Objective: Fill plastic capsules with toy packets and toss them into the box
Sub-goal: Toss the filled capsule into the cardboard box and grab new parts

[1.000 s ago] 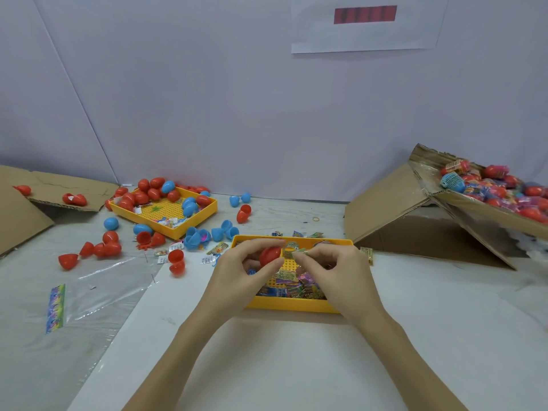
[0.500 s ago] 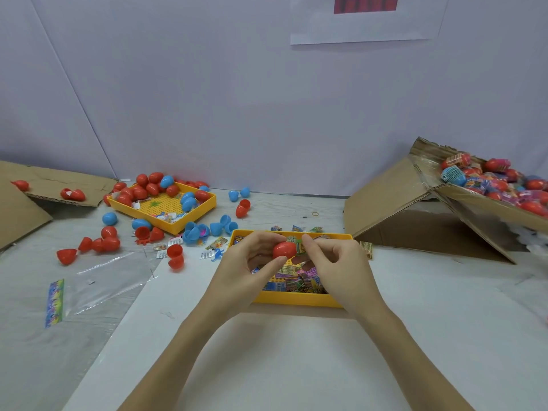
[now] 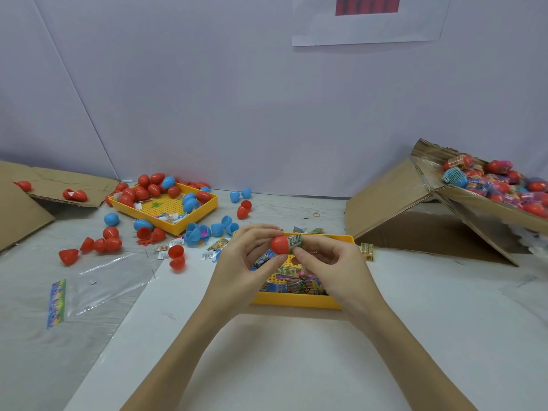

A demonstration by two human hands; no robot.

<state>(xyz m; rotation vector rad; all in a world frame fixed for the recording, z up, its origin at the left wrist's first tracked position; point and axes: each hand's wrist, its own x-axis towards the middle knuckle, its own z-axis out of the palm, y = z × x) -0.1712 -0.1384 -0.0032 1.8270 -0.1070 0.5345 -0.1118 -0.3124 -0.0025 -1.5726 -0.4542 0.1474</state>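
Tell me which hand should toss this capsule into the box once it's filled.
Right, probably. The cardboard box of filled capsules sits on the right side, nearer the right hand, which pinches the toy packet. The left hand holds the red capsule and would have to cross over.

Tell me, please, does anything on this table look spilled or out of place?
Yes. Red and blue capsule halves lie scattered on the table around the far yellow tray, not inside it. A few toy packets also lie loose outside the near yellow tray.
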